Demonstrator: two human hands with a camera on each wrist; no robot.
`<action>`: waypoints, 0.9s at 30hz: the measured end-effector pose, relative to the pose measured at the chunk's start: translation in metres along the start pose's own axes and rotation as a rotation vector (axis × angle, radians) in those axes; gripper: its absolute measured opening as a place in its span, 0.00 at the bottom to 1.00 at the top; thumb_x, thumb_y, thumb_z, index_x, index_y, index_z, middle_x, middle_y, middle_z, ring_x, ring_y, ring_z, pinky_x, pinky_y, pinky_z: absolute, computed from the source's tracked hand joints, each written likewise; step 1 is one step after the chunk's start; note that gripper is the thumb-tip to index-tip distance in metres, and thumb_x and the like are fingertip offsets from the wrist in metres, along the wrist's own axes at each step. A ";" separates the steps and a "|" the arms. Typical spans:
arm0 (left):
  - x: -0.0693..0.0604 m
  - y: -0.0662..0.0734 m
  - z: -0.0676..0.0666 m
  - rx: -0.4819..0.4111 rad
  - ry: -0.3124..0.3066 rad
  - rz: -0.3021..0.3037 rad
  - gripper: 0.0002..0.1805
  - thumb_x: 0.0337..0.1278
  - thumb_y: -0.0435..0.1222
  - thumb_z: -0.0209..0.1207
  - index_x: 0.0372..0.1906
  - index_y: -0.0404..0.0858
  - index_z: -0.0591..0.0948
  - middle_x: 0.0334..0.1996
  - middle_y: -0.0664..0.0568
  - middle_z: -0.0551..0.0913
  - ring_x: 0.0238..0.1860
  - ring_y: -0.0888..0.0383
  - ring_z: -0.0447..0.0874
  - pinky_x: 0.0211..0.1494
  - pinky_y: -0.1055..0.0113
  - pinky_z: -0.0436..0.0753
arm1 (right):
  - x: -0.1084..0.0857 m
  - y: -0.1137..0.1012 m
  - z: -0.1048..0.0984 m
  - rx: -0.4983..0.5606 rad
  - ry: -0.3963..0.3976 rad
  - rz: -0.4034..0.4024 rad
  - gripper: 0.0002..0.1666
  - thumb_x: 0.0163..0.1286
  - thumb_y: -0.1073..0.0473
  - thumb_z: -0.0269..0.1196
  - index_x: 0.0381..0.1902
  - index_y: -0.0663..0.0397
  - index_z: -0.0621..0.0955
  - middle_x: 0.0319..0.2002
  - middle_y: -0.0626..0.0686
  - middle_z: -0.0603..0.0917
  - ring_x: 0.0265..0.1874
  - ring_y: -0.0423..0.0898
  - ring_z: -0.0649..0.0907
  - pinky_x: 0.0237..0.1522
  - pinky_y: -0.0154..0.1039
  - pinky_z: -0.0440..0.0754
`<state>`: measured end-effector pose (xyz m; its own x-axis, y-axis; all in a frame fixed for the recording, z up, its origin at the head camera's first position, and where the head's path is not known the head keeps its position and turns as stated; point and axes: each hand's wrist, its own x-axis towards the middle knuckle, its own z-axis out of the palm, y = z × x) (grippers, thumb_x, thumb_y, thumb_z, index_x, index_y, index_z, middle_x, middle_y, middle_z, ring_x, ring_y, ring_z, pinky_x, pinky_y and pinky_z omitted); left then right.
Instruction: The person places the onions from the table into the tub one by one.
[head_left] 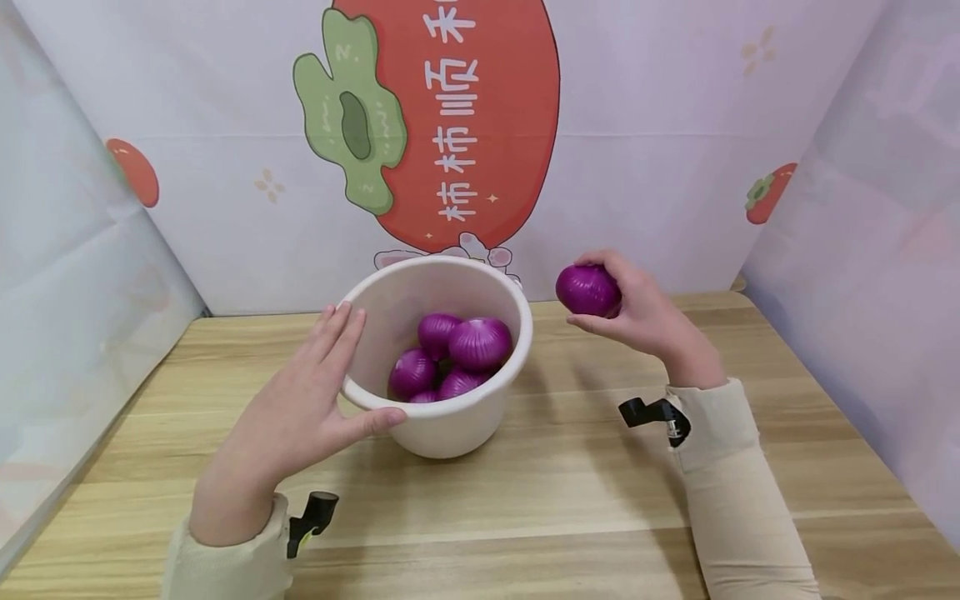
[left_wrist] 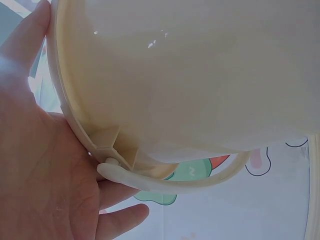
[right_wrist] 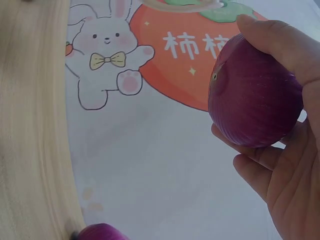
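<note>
A white bucket stands on the table with several purple onions lying inside. My left hand rests against the left side of its rim, fingers fairly straight and thumb along the front edge. In the left wrist view the bucket's outer wall fills much of the picture, and its handle hangs by the palm. Right of the bucket, my right hand grips one purple onion above the table. The right wrist view shows fingers and thumb around this onion.
The wooden table meets a printed cloth backdrop behind the bucket. Cloth walls close in at left and right. At the bottom edge of the right wrist view, part of another purple onion shows. Small black wrist cameras sit on both sleeves.
</note>
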<state>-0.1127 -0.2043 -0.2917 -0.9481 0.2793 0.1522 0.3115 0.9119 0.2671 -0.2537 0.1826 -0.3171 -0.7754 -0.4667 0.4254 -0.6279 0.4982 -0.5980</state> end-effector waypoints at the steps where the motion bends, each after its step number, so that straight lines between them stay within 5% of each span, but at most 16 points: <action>1: 0.000 0.000 0.000 0.000 -0.001 0.001 0.62 0.51 0.69 0.60 0.80 0.38 0.48 0.81 0.43 0.44 0.81 0.43 0.40 0.74 0.36 0.62 | -0.001 -0.001 0.000 0.005 0.004 0.007 0.39 0.54 0.62 0.77 0.61 0.56 0.71 0.55 0.59 0.79 0.46 0.52 0.82 0.41 0.26 0.82; 27: 0.000 0.000 -0.002 -0.002 -0.009 0.001 0.63 0.51 0.70 0.60 0.80 0.38 0.46 0.81 0.42 0.44 0.81 0.43 0.40 0.74 0.36 0.61 | -0.010 -0.031 0.000 0.072 0.064 -0.035 0.41 0.53 0.65 0.76 0.63 0.52 0.71 0.57 0.56 0.79 0.45 0.50 0.81 0.36 0.29 0.83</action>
<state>-0.1129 -0.2053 -0.2900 -0.9483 0.2831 0.1435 0.3126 0.9111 0.2687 -0.2265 0.1718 -0.3023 -0.7573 -0.4338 0.4882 -0.6500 0.4276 -0.6282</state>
